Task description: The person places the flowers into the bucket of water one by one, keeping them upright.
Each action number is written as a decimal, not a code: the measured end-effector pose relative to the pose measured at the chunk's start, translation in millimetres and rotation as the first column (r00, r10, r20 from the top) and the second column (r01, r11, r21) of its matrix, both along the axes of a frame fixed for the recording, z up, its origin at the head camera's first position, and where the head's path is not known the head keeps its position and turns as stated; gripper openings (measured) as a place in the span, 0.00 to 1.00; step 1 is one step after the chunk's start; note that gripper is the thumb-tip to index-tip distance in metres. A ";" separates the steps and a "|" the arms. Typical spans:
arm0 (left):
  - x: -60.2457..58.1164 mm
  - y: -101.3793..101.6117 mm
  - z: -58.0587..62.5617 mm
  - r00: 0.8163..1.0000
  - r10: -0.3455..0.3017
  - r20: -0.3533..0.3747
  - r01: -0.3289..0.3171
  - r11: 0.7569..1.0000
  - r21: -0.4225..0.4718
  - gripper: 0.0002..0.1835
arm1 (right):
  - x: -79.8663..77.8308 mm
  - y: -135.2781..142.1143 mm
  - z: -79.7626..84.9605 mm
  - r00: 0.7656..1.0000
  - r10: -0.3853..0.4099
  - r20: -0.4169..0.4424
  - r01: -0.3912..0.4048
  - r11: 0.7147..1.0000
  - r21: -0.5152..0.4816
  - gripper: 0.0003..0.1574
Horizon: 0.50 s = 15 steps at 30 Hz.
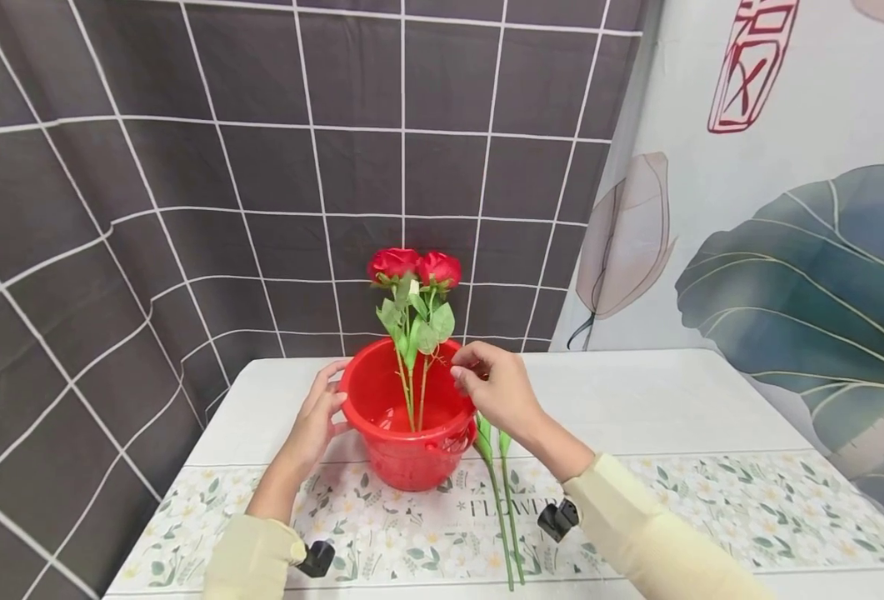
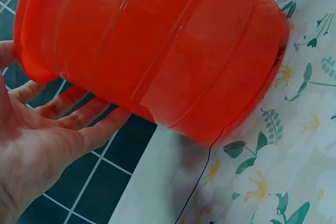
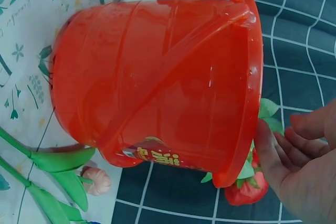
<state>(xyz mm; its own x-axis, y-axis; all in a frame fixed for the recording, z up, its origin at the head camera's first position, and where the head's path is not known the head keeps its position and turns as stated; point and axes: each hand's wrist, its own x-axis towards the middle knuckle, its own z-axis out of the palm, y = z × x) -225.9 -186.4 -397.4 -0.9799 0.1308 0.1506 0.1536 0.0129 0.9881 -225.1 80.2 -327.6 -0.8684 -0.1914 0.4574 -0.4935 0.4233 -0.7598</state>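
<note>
A red plastic bucket (image 1: 412, 462) stands upright on the table, holding two red artificial roses (image 1: 440, 268) with green leaves and stems. My left hand (image 1: 314, 421) grips the left side of its rim, thumb at the lip and fingers against the outer wall (image 2: 157, 51). Over the right rim hovers my right hand (image 1: 497, 387), its fingers loosely bent near the rose stems and nothing between them. In the right wrist view the thumb is close to the rim (image 3: 254, 77). The bucket's handle (image 3: 173, 59) hangs down along its side.
Two green-stemmed flowers (image 1: 507, 508) lie on the table right of the bucket; a pale pink bloom (image 3: 97, 181) shows in the right wrist view. A floral runner (image 1: 711, 508) crosses the white table (image 1: 636, 392). Dark gridded cloth (image 1: 442, 167) hangs behind.
</note>
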 end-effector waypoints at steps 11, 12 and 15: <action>1.1 1.2 0.3 1.000 -0.003 0.004 0.003 1.000 -0.011 0.29 | 0.0 24.4 -0.8 0.983 -0.177 -0.056 0.177 0.984 -0.004 0.12; 1.0 1.2 0.4 1.000 -0.001 0.004 0.001 1.000 -0.007 0.29 | -0.1 28.0 -1.3 0.980 -0.189 -0.055 0.190 0.982 0.004 0.13; 0.3 1.2 0.8 1.000 0.001 0.000 -0.001 1.000 -0.003 0.29 | 0.0 38.5 -2.8 0.975 -0.218 -0.048 0.219 0.975 0.032 0.15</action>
<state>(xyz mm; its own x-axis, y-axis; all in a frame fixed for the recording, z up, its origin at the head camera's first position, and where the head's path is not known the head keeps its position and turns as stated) -225.6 -185.2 -396.6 -0.9800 0.1306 0.1503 0.1536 0.0157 0.9880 -225.0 118.7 -330.4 -0.8703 -0.0168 0.4922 -0.4185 0.5521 -0.7211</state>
